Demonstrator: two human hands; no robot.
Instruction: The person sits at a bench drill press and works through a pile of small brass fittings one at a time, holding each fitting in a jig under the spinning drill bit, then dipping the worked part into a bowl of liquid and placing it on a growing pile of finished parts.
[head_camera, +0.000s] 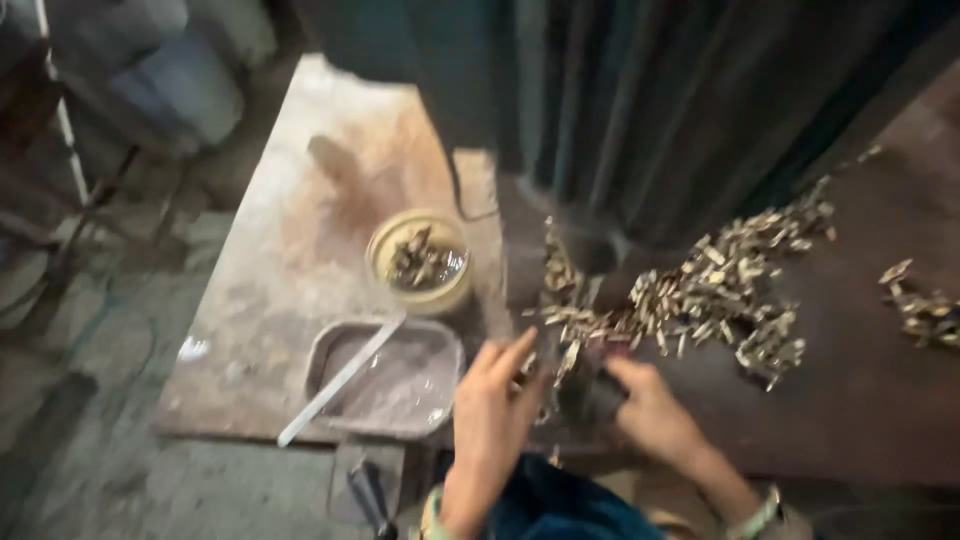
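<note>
the heap of small brass-coloured metal pieces (700, 295) lies spread across the dark worktop (860, 400), its near edge running down to the two hands, with a smaller scatter (920, 305) well apart to the right. the right hand (650, 405) is curled around a dark object (590, 390) at the front of the heap; the picture is too blurred to tell what that object is or how firmly it is gripped. the left hand (490, 400) is open, fingers stretched toward the same spot, fingertips just beside the pieces, holding nothing that shows. the likeliest slip is pieces being swept off the near edge, since the heap already thins out right at the hands and the worktop ends close below them. an open-hand brush could also push pieces leftward onto the pale board (300, 260), toward the round yellow bowl (420, 262) holding a few pieces and the grey tray (385, 375) with a light rod (340, 380) across it. a knock on that rod could tip it off the tray.
</note>
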